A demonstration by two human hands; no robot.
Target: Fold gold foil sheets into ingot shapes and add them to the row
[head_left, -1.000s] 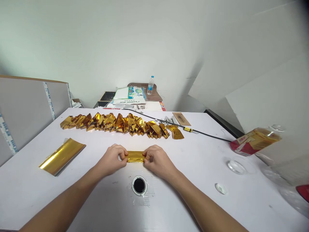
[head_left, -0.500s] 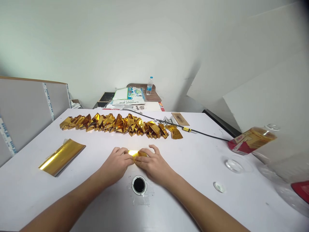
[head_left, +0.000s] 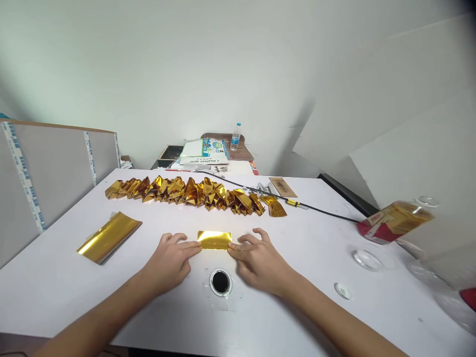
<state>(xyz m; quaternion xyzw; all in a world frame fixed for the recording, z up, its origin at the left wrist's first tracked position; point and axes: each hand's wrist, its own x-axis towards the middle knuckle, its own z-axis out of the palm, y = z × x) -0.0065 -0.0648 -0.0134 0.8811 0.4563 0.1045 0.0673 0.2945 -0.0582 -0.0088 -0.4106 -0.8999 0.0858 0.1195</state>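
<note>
A small folded strip of gold foil paper (head_left: 214, 240) lies flat on the white table (head_left: 297, 238) between my hands. My left hand (head_left: 171, 260) rests palm down with its fingers stretched out, the fingertips touching the strip's left end. My right hand (head_left: 260, 260) lies flat too, fingers spread, its fingertips pressing at the strip's lower right corner. Neither hand grips the strip.
A long row of several folded gold pieces (head_left: 193, 193) runs across the table behind the strip. A stack of flat gold sheets (head_left: 109, 237) lies at left. A round cable hole (head_left: 220, 281) sits near me. A black cable (head_left: 316, 210), a tipped clear bottle (head_left: 394, 220) and clear lids (head_left: 366, 259) are at right.
My hands pinched the strip's ends, came together over it, and have now slid apart and flattened. The strip lies exposed and shorter. The camera view shifted slightly.
</note>
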